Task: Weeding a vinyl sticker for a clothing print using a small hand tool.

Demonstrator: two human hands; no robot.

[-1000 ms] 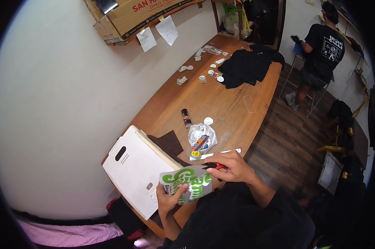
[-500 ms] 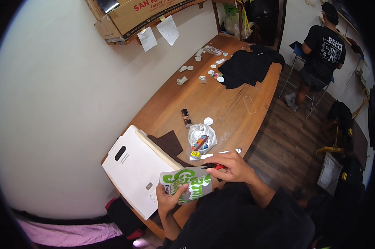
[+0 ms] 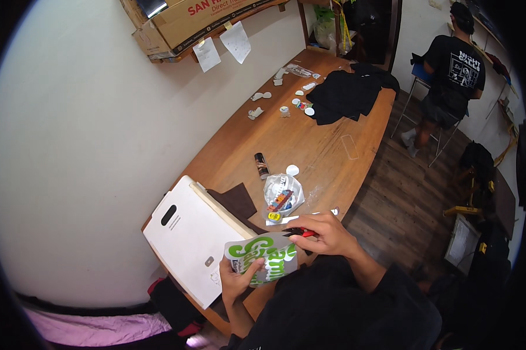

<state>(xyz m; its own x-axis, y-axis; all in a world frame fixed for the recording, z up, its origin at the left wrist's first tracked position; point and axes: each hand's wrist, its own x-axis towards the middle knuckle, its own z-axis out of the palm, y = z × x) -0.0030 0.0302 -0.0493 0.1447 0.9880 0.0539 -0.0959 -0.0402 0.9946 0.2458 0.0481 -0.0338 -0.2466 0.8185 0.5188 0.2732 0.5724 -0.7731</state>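
Observation:
My left hand (image 3: 236, 283) grips a translucent film sheet (image 3: 275, 269) printed with large green lettering, thumb on top and fingers behind. The sheet is tilted up and slightly curled, over the near edge of the white press-like board. My right hand (image 3: 330, 235) is closed around small scissors (image 3: 307, 233) with red-and-black handles. Their dark blades point left at the sheet's upper right edge; whether they touch the film is hard to see. Just beyond lie a clear plastic bag (image 3: 283, 193) with colourful printed pieces and a round yellow sticker (image 3: 274, 216).
A white flat board with a slot handle (image 3: 184, 230) stands at the table's left. Farther along the wooden table (image 3: 239, 137) are a dark cylindrical can (image 3: 261, 165), several cut-out stickers and a black garment (image 3: 350, 96). Another person (image 3: 456, 73) sits at the back right.
My hands, the sheet and the scissors stay almost exactly where they were. The person at the back has shifted slightly.

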